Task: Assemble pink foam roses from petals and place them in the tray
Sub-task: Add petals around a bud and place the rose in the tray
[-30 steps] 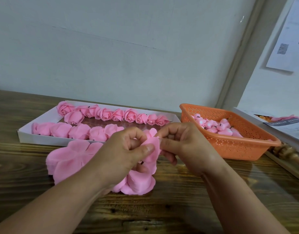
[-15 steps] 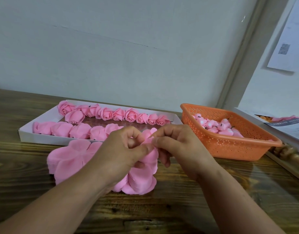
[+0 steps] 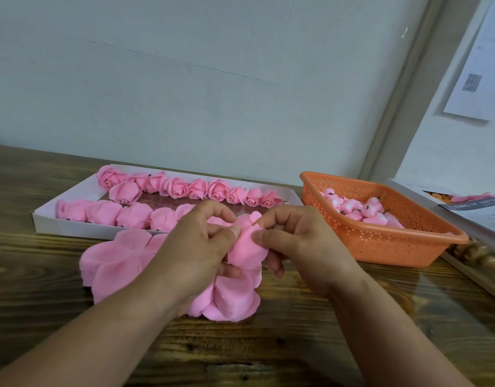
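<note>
Both hands at it mid-bench, in front of the tray (image 3: 45,223): left hand (image 3: 197,248) and right hand (image 3: 292,243) pinch one pink petal (image 3: 247,244) above the loose pile. Soft, featherlight foam that likely creases easily, so grip it gently by the edges.

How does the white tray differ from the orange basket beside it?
The white tray is shallow, with solid walls; the orange basket is deeper, with perforated sides. The tray holds finished roses in rows; the basket holds smaller pink buds heaped loosely. Both sit on the wooden table.
</note>
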`<move>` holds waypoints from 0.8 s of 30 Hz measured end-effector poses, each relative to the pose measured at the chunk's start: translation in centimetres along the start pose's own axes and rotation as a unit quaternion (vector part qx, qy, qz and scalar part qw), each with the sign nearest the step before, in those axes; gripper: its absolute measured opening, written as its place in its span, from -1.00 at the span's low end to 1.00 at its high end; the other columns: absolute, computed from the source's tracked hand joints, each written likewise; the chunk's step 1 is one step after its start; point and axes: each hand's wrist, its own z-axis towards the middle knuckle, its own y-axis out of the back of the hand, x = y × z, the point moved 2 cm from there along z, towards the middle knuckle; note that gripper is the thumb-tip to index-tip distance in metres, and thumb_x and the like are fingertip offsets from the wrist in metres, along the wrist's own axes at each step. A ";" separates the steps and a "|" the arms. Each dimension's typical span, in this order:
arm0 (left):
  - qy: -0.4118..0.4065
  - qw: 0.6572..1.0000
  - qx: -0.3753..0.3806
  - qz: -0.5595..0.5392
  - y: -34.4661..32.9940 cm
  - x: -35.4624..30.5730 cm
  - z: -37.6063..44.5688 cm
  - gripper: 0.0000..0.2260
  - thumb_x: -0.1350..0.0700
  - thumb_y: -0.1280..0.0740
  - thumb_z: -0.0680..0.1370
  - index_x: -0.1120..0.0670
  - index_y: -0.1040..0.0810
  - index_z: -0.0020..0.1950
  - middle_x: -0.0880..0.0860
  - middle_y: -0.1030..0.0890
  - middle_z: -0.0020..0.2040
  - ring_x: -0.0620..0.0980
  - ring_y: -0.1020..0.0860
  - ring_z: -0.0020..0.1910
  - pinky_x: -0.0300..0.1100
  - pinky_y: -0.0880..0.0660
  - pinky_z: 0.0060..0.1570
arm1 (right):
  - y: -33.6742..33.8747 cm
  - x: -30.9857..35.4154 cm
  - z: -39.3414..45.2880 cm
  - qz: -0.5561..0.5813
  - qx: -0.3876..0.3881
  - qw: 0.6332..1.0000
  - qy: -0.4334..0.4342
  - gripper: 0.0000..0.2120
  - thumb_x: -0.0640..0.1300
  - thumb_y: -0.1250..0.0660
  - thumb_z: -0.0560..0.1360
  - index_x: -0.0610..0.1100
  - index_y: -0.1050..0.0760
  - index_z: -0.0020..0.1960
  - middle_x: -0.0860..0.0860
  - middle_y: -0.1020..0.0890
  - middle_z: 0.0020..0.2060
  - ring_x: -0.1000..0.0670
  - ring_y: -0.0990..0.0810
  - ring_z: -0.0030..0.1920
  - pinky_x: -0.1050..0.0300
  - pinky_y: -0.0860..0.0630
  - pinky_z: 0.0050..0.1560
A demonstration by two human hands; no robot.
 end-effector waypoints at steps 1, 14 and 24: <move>-0.007 1.000 -0.004 0.007 0.0 0.1 -0.1 -0.92 0.20 -0.28 0.58 0.03 -0.49 -0.05 0.07 -0.69 -0.27 0.05 -0.67 -0.34 -0.11 -0.61 -0.35 | 0.0 -0.1 0.1 0.000 -0.007 1.000 -0.005 -0.86 -0.42 -0.32 0.46 -0.23 -0.50 -0.22 -0.15 -0.47 -0.55 0.01 -0.39 -0.61 0.25 -0.36 -0.57; -0.044 0.999 -0.002 0.022 -0.5 0.3 -0.3 -0.77 0.28 -0.47 0.41 0.00 -0.64 -0.03 -0.12 -0.71 -0.18 -0.19 -0.67 -0.21 -0.40 -0.53 -0.30 | 0.0 -0.7 0.3 0.040 -0.051 0.998 -0.020 -0.91 -0.38 -0.32 0.47 -0.28 -0.54 -0.19 -0.16 -0.51 -0.54 0.00 -0.42 -0.60 0.21 -0.39 -0.56; 0.056 0.994 0.045 -0.082 -0.2 0.1 -0.1 -0.89 0.34 -0.43 0.41 0.18 -0.68 -0.12 0.15 -0.71 -0.18 0.04 -0.67 -0.25 -0.18 -0.63 -0.23 | 1.0 0.0 0.0 -0.027 0.031 0.999 0.032 -0.84 -0.45 -0.34 0.44 -0.22 -0.56 -0.11 0.00 -0.59 -0.41 0.07 -0.49 -0.48 0.20 -0.46 -0.45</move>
